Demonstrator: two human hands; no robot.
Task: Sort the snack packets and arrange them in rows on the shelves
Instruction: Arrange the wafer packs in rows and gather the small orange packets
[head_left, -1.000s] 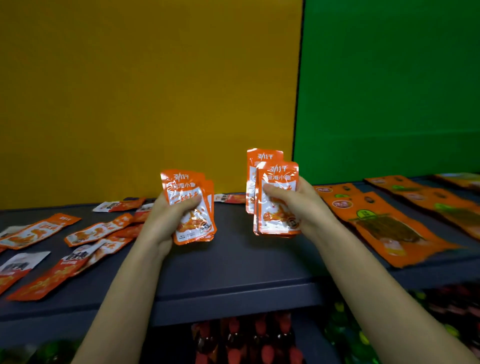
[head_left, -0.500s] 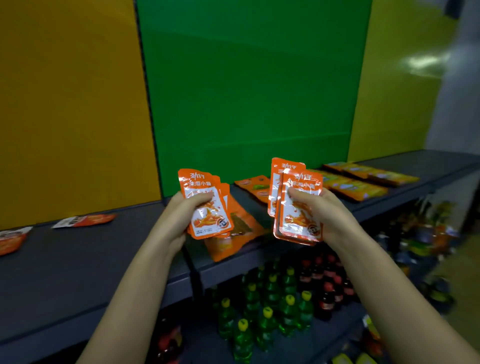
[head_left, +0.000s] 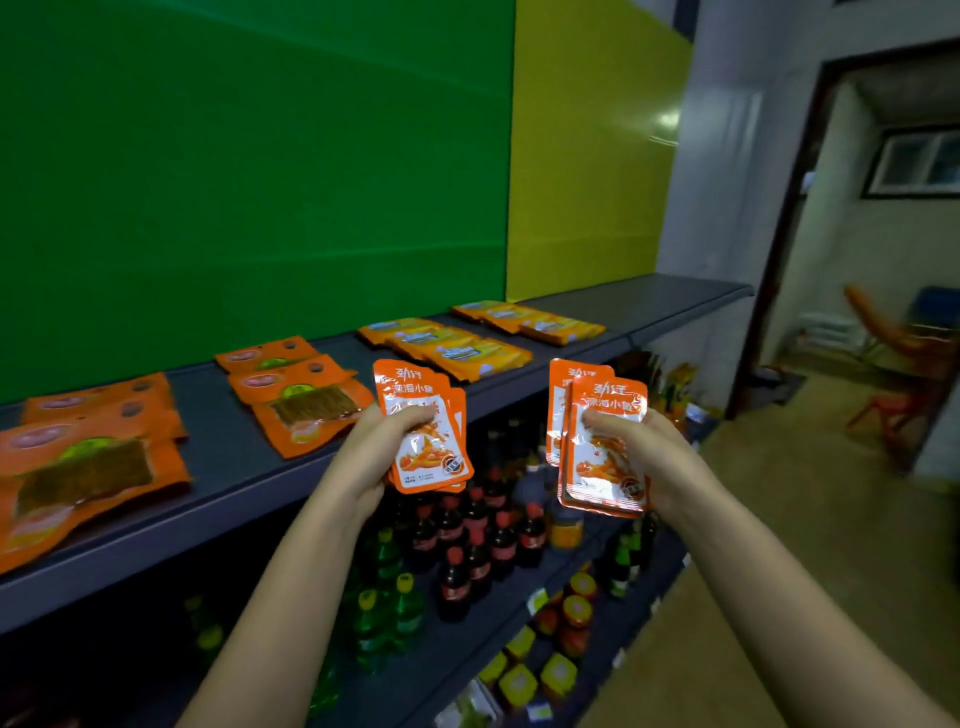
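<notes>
My left hand (head_left: 382, 449) grips a small stack of orange snack packets (head_left: 434, 457), held upright in front of the shelf edge. My right hand (head_left: 644, 457) grips a second stack of the same orange packets (head_left: 605, 473), also upright, to the right. Both stacks hang in the air over the lower shelves, apart from each other. On the grey upper shelf (head_left: 228, 457) lie large orange packets with a dark strip inside (head_left: 306, 402) in rows, and further right flat orange-yellow packets (head_left: 457, 351) and another group (head_left: 530, 317).
The far right end of the upper shelf (head_left: 675, 296) is bare. Below it, shelves hold dark and green bottles (head_left: 467, 540) and small yellow and red jars (head_left: 561, 623). A doorway (head_left: 857, 234) and orange chair (head_left: 893, 353) stand at the right.
The view has swung further right along the shelf: the yellow panel and small packets on the left are gone, and the shelf's right end and doorway appear. Both hands still hold their stacks.
</notes>
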